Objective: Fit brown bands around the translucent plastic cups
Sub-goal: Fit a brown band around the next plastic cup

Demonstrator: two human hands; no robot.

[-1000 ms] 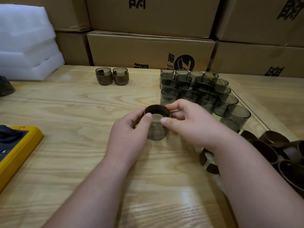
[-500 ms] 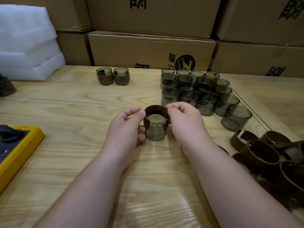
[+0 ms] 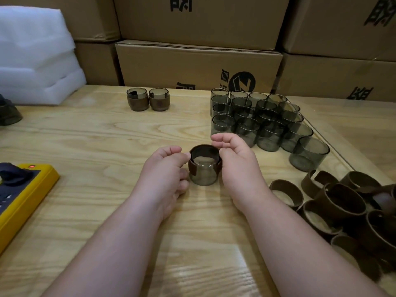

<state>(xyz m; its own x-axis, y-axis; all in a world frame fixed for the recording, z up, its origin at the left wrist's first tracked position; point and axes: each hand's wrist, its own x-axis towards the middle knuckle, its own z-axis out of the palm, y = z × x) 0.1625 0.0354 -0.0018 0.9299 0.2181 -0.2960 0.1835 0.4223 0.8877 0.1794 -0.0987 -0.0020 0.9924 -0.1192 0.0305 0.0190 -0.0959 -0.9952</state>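
While the cup (image 3: pixel 203 172) stands upright near the middle of the worktop (image 3: pixel 85 146), a brown band (image 3: pixel 205 162) sits round its upper part. The left hand (image 3: pixel 165 174) pinches the band's left side, fingers curled; the right hand (image 3: pixel 237 166) presses its right side, fingers half open. Bare cups (image 3: pixel 257 121) cluster toward the far right edge; loose bands (image 3: pixel 347 209) heap at the right edge; two banded cups (image 3: pixel 147 101) stand at the far edge.
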